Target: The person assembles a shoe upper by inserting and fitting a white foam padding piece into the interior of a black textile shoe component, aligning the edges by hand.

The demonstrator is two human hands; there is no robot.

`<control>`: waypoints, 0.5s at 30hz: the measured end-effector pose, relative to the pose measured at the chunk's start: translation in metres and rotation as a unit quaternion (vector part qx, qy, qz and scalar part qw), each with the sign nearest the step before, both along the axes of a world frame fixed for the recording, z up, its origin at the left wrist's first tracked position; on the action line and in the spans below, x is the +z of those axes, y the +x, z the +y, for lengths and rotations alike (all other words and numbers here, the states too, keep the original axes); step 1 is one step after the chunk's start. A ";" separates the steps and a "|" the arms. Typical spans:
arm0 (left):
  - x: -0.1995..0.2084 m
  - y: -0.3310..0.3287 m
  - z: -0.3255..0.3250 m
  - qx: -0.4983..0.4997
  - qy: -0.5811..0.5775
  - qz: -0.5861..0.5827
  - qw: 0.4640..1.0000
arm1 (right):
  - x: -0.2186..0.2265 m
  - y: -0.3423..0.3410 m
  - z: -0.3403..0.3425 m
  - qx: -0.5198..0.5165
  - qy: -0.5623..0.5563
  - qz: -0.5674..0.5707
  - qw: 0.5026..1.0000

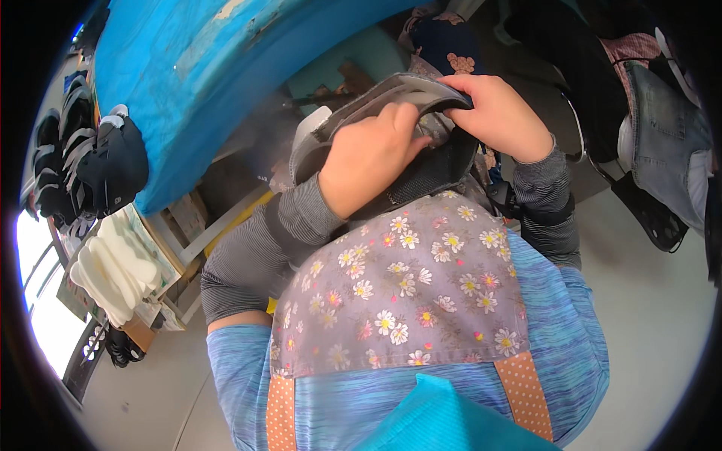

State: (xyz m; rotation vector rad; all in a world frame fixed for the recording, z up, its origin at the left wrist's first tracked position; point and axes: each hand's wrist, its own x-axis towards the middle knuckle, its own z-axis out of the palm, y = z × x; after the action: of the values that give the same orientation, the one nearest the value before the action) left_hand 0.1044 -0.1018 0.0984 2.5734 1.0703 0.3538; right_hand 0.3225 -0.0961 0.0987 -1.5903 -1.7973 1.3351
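Note:
A dark shoe (427, 179) with black mesh and a grey lining sits just in front of my apron, its opening turned up toward me. My left hand (374, 156) is curled at the opening, fingers bent over the grey lining and thumb pointing right. What its fingertips pinch is hidden. At the far right end of the opening, my right hand (498, 114) grips the shoe's dark edge between thumb and fingers. The shoe's underside is out of sight.
A blue-covered table (218, 68) fills the far left. Several dark shoes (113, 161) hang or stack beside it, above white insole-shaped pieces (116, 267) on a shelf. At the right, a seated person's denim-clad part (662, 143) is near a black chair (650, 214).

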 end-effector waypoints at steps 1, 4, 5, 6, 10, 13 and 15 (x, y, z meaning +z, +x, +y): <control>0.000 -0.001 0.000 -0.001 -0.001 0.001 1.000 | 0.004 0.001 -0.001 0.028 0.001 -0.033 0.999; -0.002 -0.001 0.001 0.008 -0.030 0.081 0.996 | -0.005 0.008 0.004 0.069 0.038 -0.102 0.992; 0.000 0.002 -0.002 -0.040 -0.018 0.066 0.997 | -0.007 0.010 0.005 0.069 0.038 -0.102 0.992; 0.002 0.005 -0.005 -0.087 -0.006 0.050 0.995 | -0.008 0.012 0.006 0.084 0.036 -0.055 0.994; 0.010 0.008 0.000 -0.135 0.017 0.033 0.990 | 0.000 0.013 0.007 0.112 0.065 -0.020 0.991; 0.008 0.000 0.024 -0.080 0.060 0.039 0.994 | -0.002 0.013 0.008 0.106 0.095 -0.044 0.989; 0.009 -0.002 0.027 -0.058 0.078 0.046 0.994 | 0.002 0.010 0.011 0.116 0.093 -0.048 0.988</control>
State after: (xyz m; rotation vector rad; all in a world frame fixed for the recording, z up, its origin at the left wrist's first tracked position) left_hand 0.1027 -0.0746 0.1070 2.8005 0.9524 0.3049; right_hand 0.3324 -0.0856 0.1008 -1.4015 -2.1519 1.1620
